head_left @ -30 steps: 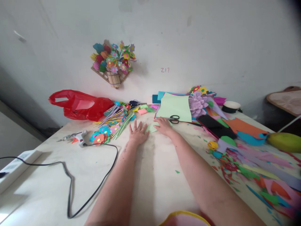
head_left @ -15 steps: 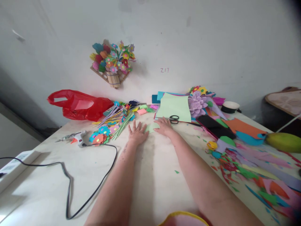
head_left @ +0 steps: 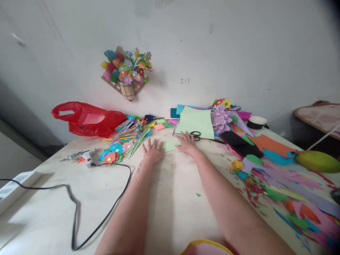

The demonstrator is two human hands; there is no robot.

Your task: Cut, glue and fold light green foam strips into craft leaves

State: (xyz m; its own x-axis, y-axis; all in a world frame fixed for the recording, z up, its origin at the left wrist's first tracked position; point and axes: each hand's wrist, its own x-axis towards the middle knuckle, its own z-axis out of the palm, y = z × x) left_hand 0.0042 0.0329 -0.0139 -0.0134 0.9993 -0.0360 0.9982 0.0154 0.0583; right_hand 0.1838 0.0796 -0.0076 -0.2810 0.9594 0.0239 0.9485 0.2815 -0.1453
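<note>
My left hand (head_left: 153,152) lies flat on the table with its fingers spread, at the left edge of a small pale green sheet (head_left: 170,145). On that sheet's right side rests my right hand (head_left: 186,144), palm down and fingers apart. Black-handled scissors (head_left: 196,136) lie just beyond the right hand, their blades partly hidden by its fingers. Behind them a larger pale green sheet (head_left: 196,121) sits on other coloured sheets. Left of my left hand are a bundle of pale green sticks (head_left: 138,142) and several layered flower cut-outs (head_left: 111,157).
A glue gun (head_left: 90,158) with a black cord (head_left: 75,205) lies at the left, below a red plastic bag (head_left: 91,120). To the right are a dark phone (head_left: 240,144), an orange sheet (head_left: 273,145) and many coloured scraps (head_left: 278,193). A flower basket (head_left: 128,72) hangs on the wall.
The small green sheet shows a little more between my hands, which have drawn slightly apart. The whole view has shifted a little.
</note>
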